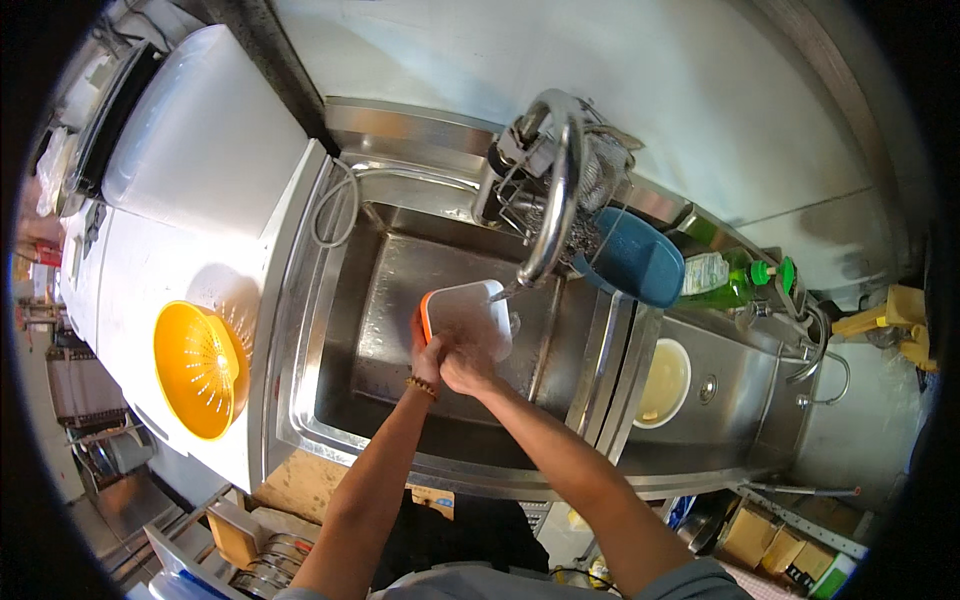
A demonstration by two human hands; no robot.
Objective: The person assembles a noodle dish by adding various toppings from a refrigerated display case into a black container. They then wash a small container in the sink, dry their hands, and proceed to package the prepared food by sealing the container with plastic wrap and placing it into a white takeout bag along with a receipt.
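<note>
Over the stainless-steel sink (409, 262), my left hand (426, 358) grips the near left side of a plastic container (466, 300), white inside with an orange outer side. A beaded bracelet circles that wrist. My right hand (466, 370) reaches into the container's near part, its fingers blurred and partly hidden, so I cannot tell whether they hold anything. Water runs from the curved metal faucet (559, 202) into the container, which is tilted and held above the sink floor.
A yellow colander (196, 375) sits on the white counter (142, 277) at left, near a large translucent bin (225, 135). Right of the faucet are a blue plastic basin (641, 259) and a green soap bottle (720, 279). A second sink holds a white bowl of cloudy liquid (664, 382).
</note>
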